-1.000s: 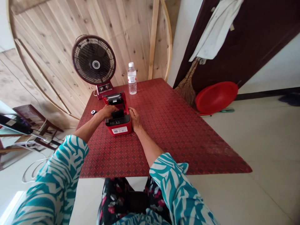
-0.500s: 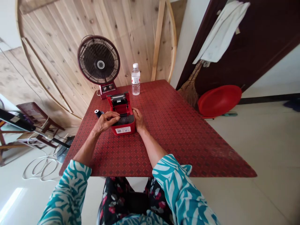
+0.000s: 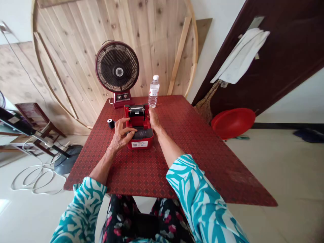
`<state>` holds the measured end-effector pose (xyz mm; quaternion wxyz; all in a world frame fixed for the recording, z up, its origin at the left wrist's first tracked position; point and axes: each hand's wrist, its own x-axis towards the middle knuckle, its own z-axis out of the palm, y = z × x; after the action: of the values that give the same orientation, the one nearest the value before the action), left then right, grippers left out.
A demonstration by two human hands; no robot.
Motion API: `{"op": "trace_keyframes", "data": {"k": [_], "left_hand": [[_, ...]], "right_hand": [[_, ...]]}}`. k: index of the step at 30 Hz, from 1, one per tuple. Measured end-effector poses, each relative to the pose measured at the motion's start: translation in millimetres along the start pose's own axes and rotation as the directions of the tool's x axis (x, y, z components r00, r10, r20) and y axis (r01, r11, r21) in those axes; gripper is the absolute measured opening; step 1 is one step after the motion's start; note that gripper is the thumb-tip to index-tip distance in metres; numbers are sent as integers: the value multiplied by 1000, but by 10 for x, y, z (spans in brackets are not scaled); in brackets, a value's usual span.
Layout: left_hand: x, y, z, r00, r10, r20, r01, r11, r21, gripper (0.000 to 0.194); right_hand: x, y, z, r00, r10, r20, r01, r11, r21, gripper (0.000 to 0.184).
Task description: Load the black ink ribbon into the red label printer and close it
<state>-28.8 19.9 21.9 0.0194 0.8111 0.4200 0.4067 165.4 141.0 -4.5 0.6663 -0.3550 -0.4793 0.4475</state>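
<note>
A red receipt printer [image 3: 139, 144] stands on the table with its lid [image 3: 136, 110] raised and leaning back. Its front has a dark cover and a white sticker. My left hand [image 3: 121, 135] is over the printer's left side, fingers apart, the thumb near the dark front cover and another fingertip by the inner left edge. Against the right side of the raised lid rests my right hand [image 3: 155, 119], its fingers partly hidden behind the lid's edge. Left of the printer, a small black roll [image 3: 110, 124] with a white end stands upright on the table.
Behind the printer are a red fan [image 3: 117, 71] and a clear water bottle [image 3: 153, 91] on the patterned red table [image 3: 197, 158]. A round wooden board [image 3: 162, 44] leans at the back. On the floor are a red basin [image 3: 234, 123] and a coiled cable [image 3: 32, 179].
My right hand has slid from the printer's lower right side up to the raised lid. The fingers of my left hand have spread. The camera view has shifted.
</note>
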Motion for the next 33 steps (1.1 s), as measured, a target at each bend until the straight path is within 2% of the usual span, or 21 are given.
{"op": "trace_keyframes", "data": {"k": [3,5,7,10,12,14,20,29,31,33], "left_hand": [[-7,-18,24,995,67,-76,-63,997,49,17],[-7,-20,33,986,92,-137,-84,994,64,12],[-7,-23,43,975,83,-207,-77,996,37,11],[-15,-40,61,965,45,-259,-56,998,-38,32],[-29,-54,69,972,12,-235,-25,998,-54,39],[-47,-60,69,980,-26,-197,19,999,-41,35],[-88,-31,45,984,-90,-155,74,991,-108,46],[-140,1,-15,989,-107,-98,89,980,-175,50],[-140,-22,-81,990,-130,-54,115,969,-218,55],[-137,-56,-164,984,-172,42,177,957,-228,66]], "right_hand": [[-85,-35,10,991,129,-36,-126,989,70,54],[-205,-28,-18,986,160,-47,-155,983,101,56],[-335,-11,-56,993,99,-63,-95,993,73,58],[-503,12,-99,995,-49,-85,45,998,-44,58],[-582,20,-112,991,-100,-91,90,990,-106,59],[-637,22,-119,987,-132,-88,118,981,-154,60],[-729,17,-148,980,-197,-30,182,944,-277,48],[-779,-1,-161,986,-160,-43,144,955,-260,47],[-797,-2,-163,988,-144,-52,129,964,-231,46],[-815,13,-160,991,-107,-81,92,981,-169,48]]}}
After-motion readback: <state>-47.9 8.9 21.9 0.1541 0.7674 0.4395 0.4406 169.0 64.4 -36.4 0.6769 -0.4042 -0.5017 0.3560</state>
